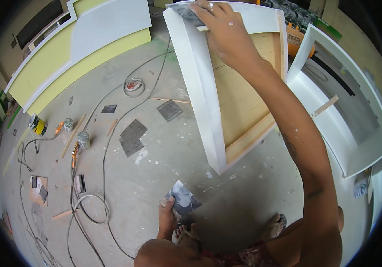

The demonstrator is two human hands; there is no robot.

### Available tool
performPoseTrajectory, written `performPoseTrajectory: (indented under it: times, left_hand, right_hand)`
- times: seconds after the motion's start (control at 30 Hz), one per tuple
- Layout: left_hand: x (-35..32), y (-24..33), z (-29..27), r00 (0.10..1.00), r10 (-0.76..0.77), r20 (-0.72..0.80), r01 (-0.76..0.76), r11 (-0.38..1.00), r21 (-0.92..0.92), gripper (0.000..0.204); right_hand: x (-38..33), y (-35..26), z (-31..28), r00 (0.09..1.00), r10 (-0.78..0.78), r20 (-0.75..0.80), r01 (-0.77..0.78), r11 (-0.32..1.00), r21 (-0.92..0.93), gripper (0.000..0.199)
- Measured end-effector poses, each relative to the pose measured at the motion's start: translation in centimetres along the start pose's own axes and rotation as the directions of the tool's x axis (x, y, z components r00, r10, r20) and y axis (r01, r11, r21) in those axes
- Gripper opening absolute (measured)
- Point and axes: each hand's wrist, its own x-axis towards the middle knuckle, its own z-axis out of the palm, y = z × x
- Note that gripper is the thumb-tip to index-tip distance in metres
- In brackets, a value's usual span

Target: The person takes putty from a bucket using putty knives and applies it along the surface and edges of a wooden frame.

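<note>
A white-painted wooden cabinet piece [200, 84] with a bare plywood inner panel [240, 84] stands ahead of me. At its far top corner, my right hand [226, 29] is closed round a flat grey smeared piece [186, 14] with a pale lower edge, pressed against the white surface. I cannot tell whether that piece is a scraper or a sanding pad. Low in the view, my left hand [167, 213] pinches a dark square sheet [183, 199] with whitish smears, thumb on top. That sheet is held above the floor, apart from the cabinet.
Hoses [106, 147] loop over the floor at left, near a yellow-and-black can [38, 125] and small cups [83, 139]. Dark flat sheets [133, 137] lie mid-floor. Another white cabinet frame [333, 120] stands right; white and yellow panels [84, 49] are at back left.
</note>
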Motion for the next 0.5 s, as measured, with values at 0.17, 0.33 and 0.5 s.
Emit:
performPoseTrajectory:
  times: [0.17, 0.33, 0.5]
  left_hand:
    - [0.0, 0.3, 0.2, 1.000, 0.004, 0.011, -0.004, 1.000, -0.007, 0.035]
    - [0.0, 0.8, 0.3, 1.000, 0.011, -0.014, -0.011, 1.000, -0.022, 0.033]
    - [0.3, 0.1, 0.2, 1.000, -0.006, 0.003, 0.006, 1.000, -0.006, 0.034]
  right_hand:
    - [-1.4, -0.6, 1.0, 0.999, 0.011, 0.043, -0.009, 0.999, -0.035, 0.057]
    - [-1.2, -0.4, -1.2, 0.980, 0.001, 0.201, -0.007, 0.999, 0.033, 0.068]
    - [0.1, 0.1, 0.5, 1.000, -0.008, 0.016, 0.008, 1.000, 0.001, 0.057]
